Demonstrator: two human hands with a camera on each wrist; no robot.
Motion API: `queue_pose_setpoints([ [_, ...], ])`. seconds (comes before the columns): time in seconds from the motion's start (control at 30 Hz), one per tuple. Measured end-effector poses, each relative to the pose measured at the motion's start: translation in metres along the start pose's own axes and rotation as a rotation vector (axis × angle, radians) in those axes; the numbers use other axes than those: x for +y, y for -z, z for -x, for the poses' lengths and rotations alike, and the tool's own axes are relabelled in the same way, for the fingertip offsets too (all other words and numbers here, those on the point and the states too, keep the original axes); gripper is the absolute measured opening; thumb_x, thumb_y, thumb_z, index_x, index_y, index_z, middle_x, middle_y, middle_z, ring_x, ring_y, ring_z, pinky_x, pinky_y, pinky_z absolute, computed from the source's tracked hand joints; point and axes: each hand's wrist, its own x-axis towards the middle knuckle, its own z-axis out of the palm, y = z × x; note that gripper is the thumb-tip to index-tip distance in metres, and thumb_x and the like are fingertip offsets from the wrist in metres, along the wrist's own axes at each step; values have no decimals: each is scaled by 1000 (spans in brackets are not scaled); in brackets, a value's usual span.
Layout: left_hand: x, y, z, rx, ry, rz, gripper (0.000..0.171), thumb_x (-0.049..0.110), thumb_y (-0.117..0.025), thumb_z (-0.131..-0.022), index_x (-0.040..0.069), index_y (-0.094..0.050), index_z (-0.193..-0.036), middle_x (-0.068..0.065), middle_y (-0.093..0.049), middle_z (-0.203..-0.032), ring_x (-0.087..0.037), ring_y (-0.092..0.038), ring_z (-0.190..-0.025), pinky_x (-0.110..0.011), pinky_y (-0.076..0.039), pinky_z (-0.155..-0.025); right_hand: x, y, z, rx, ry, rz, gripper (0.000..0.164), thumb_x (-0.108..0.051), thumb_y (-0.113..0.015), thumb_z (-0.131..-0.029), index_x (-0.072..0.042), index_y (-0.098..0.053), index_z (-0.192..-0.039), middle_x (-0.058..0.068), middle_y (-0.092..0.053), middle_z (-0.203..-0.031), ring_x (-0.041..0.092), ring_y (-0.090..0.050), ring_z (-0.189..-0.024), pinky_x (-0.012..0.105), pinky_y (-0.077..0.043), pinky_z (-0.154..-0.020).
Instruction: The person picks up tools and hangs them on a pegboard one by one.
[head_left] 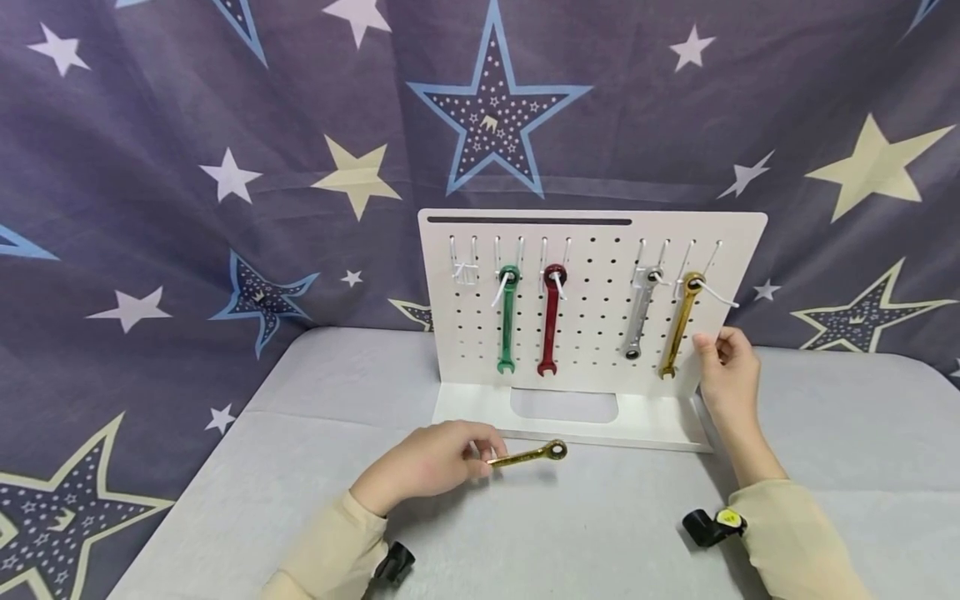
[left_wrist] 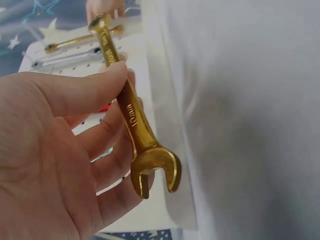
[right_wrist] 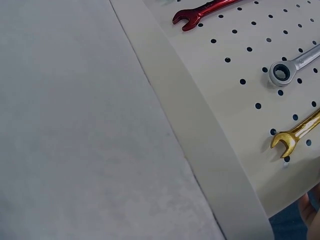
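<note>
My left hand (head_left: 442,458) pinches a gold combination wrench (head_left: 528,455) between thumb and fingers, low in front of the white pegboard (head_left: 592,333). In the left wrist view its open-ended jaw points toward the camera, and "10mm" is stamped on the shank of the wrench (left_wrist: 134,117). The ring end points away from the palm. My right hand (head_left: 731,379) grips the pegboard's right edge, thumb at the front and fingers partly hidden behind it. Close by that hand hangs another gold wrench (head_left: 681,325), also seen in the right wrist view.
Left to right on the pegboard hang a green wrench (head_left: 507,321), a red wrench (head_left: 551,321) and a silver wrench (head_left: 641,312). A white wire hook (head_left: 465,271) sticks out at its far left. The board's base (head_left: 472,408) stands on a grey-covered table (head_left: 600,525), before a star-patterned curtain (head_left: 285,100).
</note>
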Motion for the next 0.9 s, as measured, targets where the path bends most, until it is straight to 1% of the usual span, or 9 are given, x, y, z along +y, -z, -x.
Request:
queue_pose_setpoints([
  [0.1, -1, 8, 2, 60, -7, 8, 18, 10, -68, -92, 25, -70, -102, 14, -62, -90, -7, -57, -79, -36, -45, -70, 0, 0, 0, 0, -2, 1, 24, -11, -64, -96, 11, -55, -99, -29, -46, -70, -6, -45, -69, 9, -36, -64],
  [0.27, -6, 18, 4, 156, -24, 49, 15, 8, -67, -93, 19, -70, -104, 8, -62, -92, -11, -57, -82, -33, -45, -69, -1, 0, 0, -6, -11, 11, 27, -14, -64, -96, 11, -56, -101, -28, -46, -72, -5, -45, -70, 9, -37, -64],
  [0.47, -10, 25, 4, 266, -25, 105, 17, 5, -67, -92, 15, -70, -106, 4, -67, -99, -15, -60, -89, -35, -48, -74, -1, 0, -1, -10, -10, 15, 28, -16, -63, -96, 11, -56, -102, -22, -48, -75, -4, -46, -72, 9, -37, -65],
  [0.57, -13, 26, 2, 337, -55, 131, 17, 1, -68, -91, 10, -69, -105, 0, -67, -98, -19, -61, -90, -37, -49, -78, 0, 0, -1, -12, -11, 19, 28, -16, -63, -96, 11, -56, -101, -20, -48, -75, -4, -47, -72, 10, -37, -65],
  [0.67, -15, 28, 0, 417, -90, 176, 17, -3, -68, -90, 6, -68, -104, -4, -67, -95, -21, -62, -88, -41, -50, -81, 0, 0, -2, -9, -11, 23, 27, -15, -63, -96, 11, -56, -100, -18, -49, -76, -4, -47, -71, 10, -38, -65],
  [0.77, -16, 30, -1, 482, -97, 240, 18, -6, -67, -89, 3, -67, -105, -8, -66, -95, -22, -62, -86, -40, -51, -78, 0, 0, -2, -6, -6, 30, 26, -15, -64, -96, 10, -56, -99, -18, -49, -75, -4, -46, -71, 10, -37, -64],
  [0.9, -15, 33, -1, 542, -59, 320, 19, -7, -66, -90, 0, -67, -107, -11, -66, -97, -23, -61, -88, -35, -52, -72, 2, 1, -1, -6, 0, 29, 26, -14, -64, -96, 11, -56, -99, -22, -47, -73, -5, -46, -70, 9, -37, -63],
])
